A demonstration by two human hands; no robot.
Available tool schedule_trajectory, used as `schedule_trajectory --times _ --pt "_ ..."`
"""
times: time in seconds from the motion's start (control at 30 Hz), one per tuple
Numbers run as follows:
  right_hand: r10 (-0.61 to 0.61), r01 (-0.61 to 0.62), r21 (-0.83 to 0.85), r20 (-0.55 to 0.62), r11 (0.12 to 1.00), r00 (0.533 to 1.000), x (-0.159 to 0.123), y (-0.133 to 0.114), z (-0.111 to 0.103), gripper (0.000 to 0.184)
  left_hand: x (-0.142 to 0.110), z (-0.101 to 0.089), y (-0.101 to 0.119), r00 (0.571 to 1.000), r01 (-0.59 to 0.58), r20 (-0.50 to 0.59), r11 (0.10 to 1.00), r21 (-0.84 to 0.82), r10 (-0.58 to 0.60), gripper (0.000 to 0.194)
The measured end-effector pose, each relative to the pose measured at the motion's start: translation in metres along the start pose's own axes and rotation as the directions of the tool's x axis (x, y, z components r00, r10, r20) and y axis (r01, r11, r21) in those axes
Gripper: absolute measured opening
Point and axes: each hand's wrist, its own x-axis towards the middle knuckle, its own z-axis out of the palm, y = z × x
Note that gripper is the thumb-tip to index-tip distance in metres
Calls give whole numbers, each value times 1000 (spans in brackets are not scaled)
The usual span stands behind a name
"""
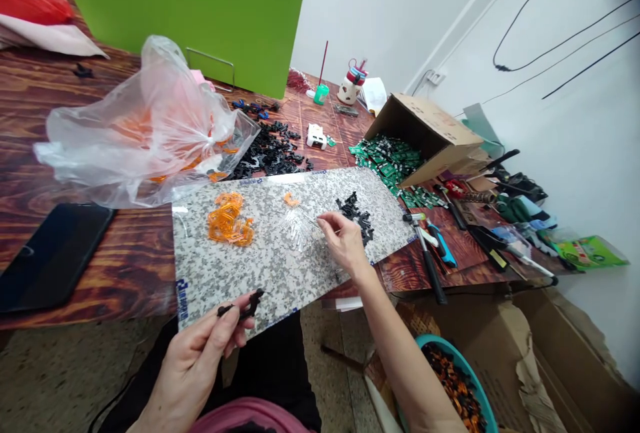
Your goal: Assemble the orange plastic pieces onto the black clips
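Black plastic part [251, 304] in L hand [193, 353]; R hand [345, 243] by black pile [355, 216].

Bare hands, two: one left [190, 366], one right [345, 243]. Singles: black smartphone [55, 258], clear plastic bag [135, 133], speckled grey-white board [280, 260], open brown cardboard box [425, 133], teal round basin [460, 373]. Black plastic pieces [270, 153]: too many to count.

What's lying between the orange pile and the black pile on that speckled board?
The head camera view shows clear plastic pieces and one small orange piece on the board between the orange pile and the black pile.
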Motion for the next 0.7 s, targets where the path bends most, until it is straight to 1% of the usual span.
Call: schedule_trajectory --times 0.07,0.17,0.3,0.43,0.5,0.57,0.63,0.7 --pt "12 -13 -115 -7 993 1000 16 17 -2 16 0 -2 -2 1000 24 -6 999 -44 -24 39" --pt "35 -27 -193 37 981 999 25 29 2 11 0 -4 -4 997 69 -26 992 -103 -72 39" --pt "70 -50 -256 73 965 995 22 29 8 11 -1 -5 -1 993 107 -35 982 -156 -114 39" --pt "78 -57 -268 67 962 995 17 25 5 10 0 -5 3 992 116 -28 978 -171 -123 38" --pt "67 -50 -252 57 966 996 12 19 1 12 2 -4 3 993 107 -30 980 -167 -113 39" --pt "36 -21 -217 65 976 997 2 8 -3 15 3 -3 4 994 88 -43 984 -157 -96 41" --pt "-30 39 -108 84 993 996 -15 -11 -3 17 4 0 6 995 68 -56 987 -146 -77 42" --pt "-118 112 60 102 992 988 -37 -34 0 17 3 2 9 997 47 -53 990 -133 -54 43"
